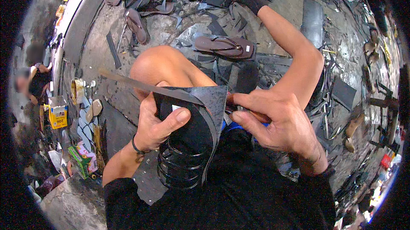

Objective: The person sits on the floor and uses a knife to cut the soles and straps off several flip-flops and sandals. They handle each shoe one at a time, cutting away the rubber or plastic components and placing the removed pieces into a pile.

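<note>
My left hand (160, 123) is closed around a black sandal sole (177, 121), its thumb lying across the face. A grey-black rubber sheet (217, 102) with a curved edge lies against the sole's right side. Several glossy black loops (179, 168) show just below the sole. From the sheet's upper edge a long, narrow grey-brown strip (141, 84) runs out to the upper left, past my left fingers. My right hand (273, 121) is closed at the sheet's right edge, fingers and thumb around a small brownish piece mostly hidden by them.
A brown flip-flop (224, 47) lies beyond my knees among black rubber scraps, another (137, 26) to its left. Sandals are heaped at the far side. A yellow box (57, 112) and a green-pink carton (83, 159) stand at left, where another person (38, 78) is partly visible.
</note>
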The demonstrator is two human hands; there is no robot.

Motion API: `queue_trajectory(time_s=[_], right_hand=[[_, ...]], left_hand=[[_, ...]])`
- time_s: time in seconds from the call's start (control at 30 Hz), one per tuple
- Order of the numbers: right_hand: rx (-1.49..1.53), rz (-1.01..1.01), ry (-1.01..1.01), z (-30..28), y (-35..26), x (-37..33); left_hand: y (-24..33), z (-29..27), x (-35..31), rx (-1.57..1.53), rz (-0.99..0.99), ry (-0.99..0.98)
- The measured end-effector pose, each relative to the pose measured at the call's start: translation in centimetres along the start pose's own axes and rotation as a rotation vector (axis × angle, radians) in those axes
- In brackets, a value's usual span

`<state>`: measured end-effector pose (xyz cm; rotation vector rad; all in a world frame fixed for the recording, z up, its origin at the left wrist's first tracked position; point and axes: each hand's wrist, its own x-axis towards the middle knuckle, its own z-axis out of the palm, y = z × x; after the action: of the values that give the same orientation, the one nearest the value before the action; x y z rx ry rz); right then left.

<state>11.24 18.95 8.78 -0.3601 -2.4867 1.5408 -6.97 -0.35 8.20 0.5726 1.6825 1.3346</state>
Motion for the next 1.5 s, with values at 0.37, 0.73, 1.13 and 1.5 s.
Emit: queue_trajectory(time_s=[0.37, 0.73, 1.13, 1.5], right_hand=[[0.058, -0.087, -0.055, 0.7, 0.0, 5.8], [0.211, 0.126, 0.709, -2.0, 6.7, 0.9], [-0.127, 0.228, 0.571, 7.2, 5.4, -10.2], [-0.243, 0.2, 0.516, 5.5, 2.7, -7.5]], left_hand=[[2.6, 1.2, -0.2, -0.31, -0.132, 0.053], [-0.4, -1.6, 6.1, -0.901, 0.307, 0.422], [-3.3, 8.3, 7.1, -1.256, 0.084, 0.268], [-7.5, 7.9, 2.8, -1.258, -0.02, 0.218]])
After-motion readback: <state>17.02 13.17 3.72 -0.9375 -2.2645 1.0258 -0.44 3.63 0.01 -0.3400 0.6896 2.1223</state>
